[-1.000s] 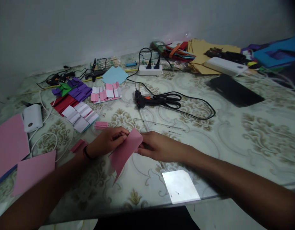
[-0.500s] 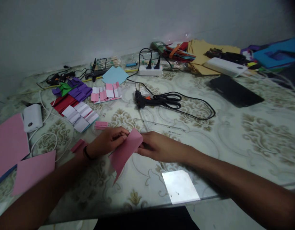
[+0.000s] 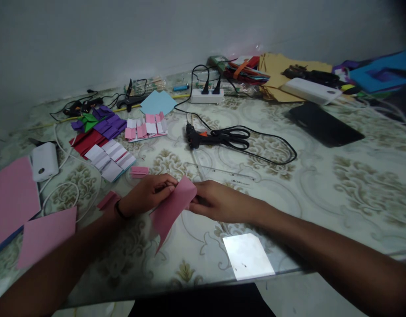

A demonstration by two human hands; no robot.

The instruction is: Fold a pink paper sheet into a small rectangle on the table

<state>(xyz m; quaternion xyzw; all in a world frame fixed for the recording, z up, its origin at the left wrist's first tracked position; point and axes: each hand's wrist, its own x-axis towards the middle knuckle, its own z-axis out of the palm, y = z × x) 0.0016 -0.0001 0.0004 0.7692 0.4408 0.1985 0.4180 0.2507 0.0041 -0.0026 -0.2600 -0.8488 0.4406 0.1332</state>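
Observation:
A sheet of pink paper [image 3: 174,204] is bent over between my two hands, its lower end hanging free toward the table edge. My left hand [image 3: 152,191] pinches its upper left edge, thumb against the fingers. On the other side, my right hand [image 3: 211,200] is closed on the right edge, the fingertips partly hidden by the paper. Just beyond my left hand lies a small folded pink strip [image 3: 140,171]. Another folded pink piece [image 3: 107,200] rests beside my left wrist.
Folded paper pieces in white [image 3: 111,160], purple and red lie at the left, near larger pink sheets [image 3: 48,237]. A black glue gun [image 3: 198,137] with a looped cord lies ahead, before a power strip [image 3: 207,96]. A dark phone-like slab [image 3: 324,125] is at right.

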